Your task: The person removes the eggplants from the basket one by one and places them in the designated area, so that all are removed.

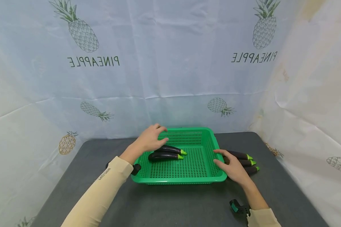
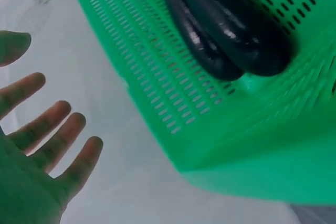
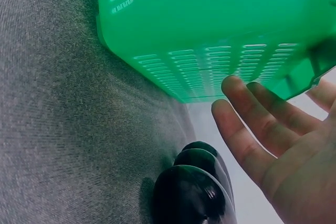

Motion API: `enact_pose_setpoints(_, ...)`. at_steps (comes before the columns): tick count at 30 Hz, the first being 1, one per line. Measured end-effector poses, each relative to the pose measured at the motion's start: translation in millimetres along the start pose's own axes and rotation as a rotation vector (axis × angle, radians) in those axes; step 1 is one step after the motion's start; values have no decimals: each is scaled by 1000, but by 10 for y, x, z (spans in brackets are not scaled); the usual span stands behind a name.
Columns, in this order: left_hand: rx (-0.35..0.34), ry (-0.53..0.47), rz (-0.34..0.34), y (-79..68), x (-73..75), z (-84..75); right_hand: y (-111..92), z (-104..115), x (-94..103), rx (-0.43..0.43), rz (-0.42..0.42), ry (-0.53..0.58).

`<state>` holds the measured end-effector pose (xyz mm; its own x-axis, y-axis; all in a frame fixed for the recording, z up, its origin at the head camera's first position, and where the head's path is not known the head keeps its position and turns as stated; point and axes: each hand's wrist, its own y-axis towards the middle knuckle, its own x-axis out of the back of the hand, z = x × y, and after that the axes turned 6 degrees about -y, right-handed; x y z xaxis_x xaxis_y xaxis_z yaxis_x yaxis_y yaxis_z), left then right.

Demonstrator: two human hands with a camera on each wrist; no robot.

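A green perforated plastic basket (image 1: 179, 180) stands on the dark tabletop. Inside it, toward the left, lie two dark eggplants (image 1: 165, 156) with bright green stem ends, side by side. Above the basket's left part hovers my left hand (image 1: 151, 137), fingers spread and holding nothing; the left wrist view shows its palm apart from the basket wall (image 2: 152, 72). My right hand (image 1: 233, 167) is at the right rim, thumb and index finger reaching over it. In the right wrist view, the other fingers (image 3: 257, 114) extend loosely beside the outer wall. Whether they touch it, I cannot tell.
Several eggplants (image 1: 252, 170) lie on the table just right of the basket, partly hidden by my right hand. Pale cloth (image 1: 170, 75) printed with pineapples hangs behind the table (image 1: 170, 205) and along both sides.
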<state>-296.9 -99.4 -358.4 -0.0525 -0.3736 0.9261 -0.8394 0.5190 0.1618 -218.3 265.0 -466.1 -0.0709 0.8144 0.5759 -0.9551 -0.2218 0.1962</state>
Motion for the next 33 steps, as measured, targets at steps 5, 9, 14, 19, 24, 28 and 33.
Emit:
enact_pose_setpoints(5,18,75,31,122,-164,-4,2,0,23,-4,-4,-2)
enact_pose_setpoints(9,47,116,60,201,-279,-9,8,-4,32,2,-8,-7)
enact_pose_setpoints(14,67,147,100,252,-410,41,9,-18,18,5,-9,-11)
enact_pose_setpoints(19,97,144,119,280,-508,122,11,-24,6,9,-8,-16)
enact_pose_setpoints(24,125,151,150,311,-568,154,15,-20,7,10,-13,-20)
enact_pose_setpoints(28,137,171,201,325,-634,156,13,-12,6,11,-11,-18)
enact_pose_setpoints(33,160,199,251,329,-721,162,4,-11,0,3,-10,-20)
